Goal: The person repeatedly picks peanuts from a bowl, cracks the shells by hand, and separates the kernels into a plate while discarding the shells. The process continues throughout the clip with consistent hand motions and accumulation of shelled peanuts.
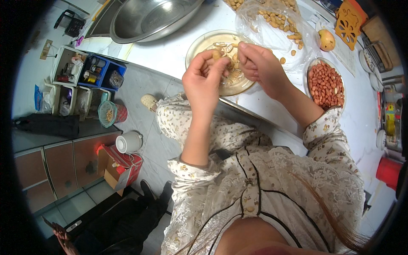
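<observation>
My left hand [204, 75] is curled over a glass plate [190, 52], thumb and fingers around a peanut in its shell [218, 54]. Close by on the right, my right hand [263, 67] pinches a small piece of peanut shell [235, 45] at its fingertips. Broken shells [234, 76] lie on the plate below both hands, partly hidden by them. Beyond my right forearm stands a bowl of shelled red-skinned peanuts [325, 84]. A clear plastic bag [255, 30] holds unshelled peanuts [277, 20], several of them loose near its mouth.
A large steel basin [156, 19] sits at the counter's upper left. A pomegranate-like fruit [327, 40] rests right of the bag. On the left are a bin with shells [109, 115], an open red carton [127, 167] and a white appliance [128, 142]. Another person's dark-clothed legs [127, 220] show lower left.
</observation>
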Demonstrator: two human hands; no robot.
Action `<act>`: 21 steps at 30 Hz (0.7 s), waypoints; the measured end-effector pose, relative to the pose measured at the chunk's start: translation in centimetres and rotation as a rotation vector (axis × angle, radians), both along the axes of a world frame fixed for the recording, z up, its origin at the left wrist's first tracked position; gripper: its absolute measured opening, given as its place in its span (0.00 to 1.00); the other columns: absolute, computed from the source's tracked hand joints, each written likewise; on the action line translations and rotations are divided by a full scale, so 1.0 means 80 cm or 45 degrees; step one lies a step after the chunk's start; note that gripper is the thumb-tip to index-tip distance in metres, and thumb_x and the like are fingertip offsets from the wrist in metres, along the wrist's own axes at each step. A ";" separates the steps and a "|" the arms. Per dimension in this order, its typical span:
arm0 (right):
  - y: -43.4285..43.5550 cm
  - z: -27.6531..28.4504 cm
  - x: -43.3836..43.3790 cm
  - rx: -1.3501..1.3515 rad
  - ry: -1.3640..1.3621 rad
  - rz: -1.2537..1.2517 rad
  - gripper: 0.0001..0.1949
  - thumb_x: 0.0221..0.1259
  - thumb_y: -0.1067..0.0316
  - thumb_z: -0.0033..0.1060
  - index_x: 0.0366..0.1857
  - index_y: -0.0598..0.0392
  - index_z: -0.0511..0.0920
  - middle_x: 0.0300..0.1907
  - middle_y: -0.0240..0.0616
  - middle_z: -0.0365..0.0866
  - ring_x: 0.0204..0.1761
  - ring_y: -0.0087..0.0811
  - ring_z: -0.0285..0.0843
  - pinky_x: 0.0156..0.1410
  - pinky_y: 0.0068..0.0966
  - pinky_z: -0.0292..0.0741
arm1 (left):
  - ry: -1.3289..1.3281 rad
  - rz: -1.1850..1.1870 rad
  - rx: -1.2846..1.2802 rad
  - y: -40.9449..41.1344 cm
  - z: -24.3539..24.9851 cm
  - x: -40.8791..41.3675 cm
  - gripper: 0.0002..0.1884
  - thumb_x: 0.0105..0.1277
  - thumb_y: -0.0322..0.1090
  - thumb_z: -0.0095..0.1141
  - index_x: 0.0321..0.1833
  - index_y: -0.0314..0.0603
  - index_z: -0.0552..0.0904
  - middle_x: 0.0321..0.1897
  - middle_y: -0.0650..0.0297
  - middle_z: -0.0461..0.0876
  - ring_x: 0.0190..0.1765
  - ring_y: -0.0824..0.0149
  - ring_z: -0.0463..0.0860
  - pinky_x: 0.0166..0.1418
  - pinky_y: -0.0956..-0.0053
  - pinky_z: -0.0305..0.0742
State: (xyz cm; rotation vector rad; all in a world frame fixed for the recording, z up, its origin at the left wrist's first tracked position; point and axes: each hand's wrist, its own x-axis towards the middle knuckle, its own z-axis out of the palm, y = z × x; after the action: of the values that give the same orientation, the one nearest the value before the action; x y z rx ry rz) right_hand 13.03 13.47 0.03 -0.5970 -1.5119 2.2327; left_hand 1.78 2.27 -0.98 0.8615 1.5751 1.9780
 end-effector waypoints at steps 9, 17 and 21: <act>-0.004 -0.005 0.002 1.244 -0.148 -0.102 0.20 0.69 0.55 0.54 0.22 0.61 0.73 0.19 0.36 0.70 0.20 0.21 0.65 0.27 0.25 0.63 | 0.656 0.095 -0.239 -0.010 0.007 0.006 0.13 0.55 0.24 0.69 0.44 0.37 0.85 0.24 0.60 0.83 0.27 0.75 0.82 0.34 0.80 0.77; -0.005 0.001 -0.004 0.648 0.007 0.135 0.19 0.72 0.57 0.49 0.28 0.62 0.78 0.25 0.32 0.79 0.27 0.19 0.73 0.35 0.20 0.72 | 0.264 -0.154 -0.185 -0.014 0.020 0.014 0.18 0.60 0.21 0.62 0.55 0.36 0.82 0.29 0.58 0.86 0.31 0.72 0.86 0.37 0.79 0.79; -0.001 0.007 -0.002 0.358 -0.031 0.294 0.18 0.73 0.58 0.47 0.30 0.63 0.79 0.29 0.32 0.80 0.32 0.18 0.74 0.39 0.18 0.72 | 0.455 -0.173 -0.231 -0.017 0.020 0.009 0.20 0.60 0.19 0.61 0.57 0.35 0.81 0.30 0.59 0.87 0.33 0.73 0.86 0.38 0.80 0.80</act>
State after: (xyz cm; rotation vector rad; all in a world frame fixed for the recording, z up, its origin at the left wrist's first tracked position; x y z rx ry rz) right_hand 12.85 13.43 0.56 -0.3809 -1.9495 2.1207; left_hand 2.48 0.89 0.60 1.2612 1.8018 1.6225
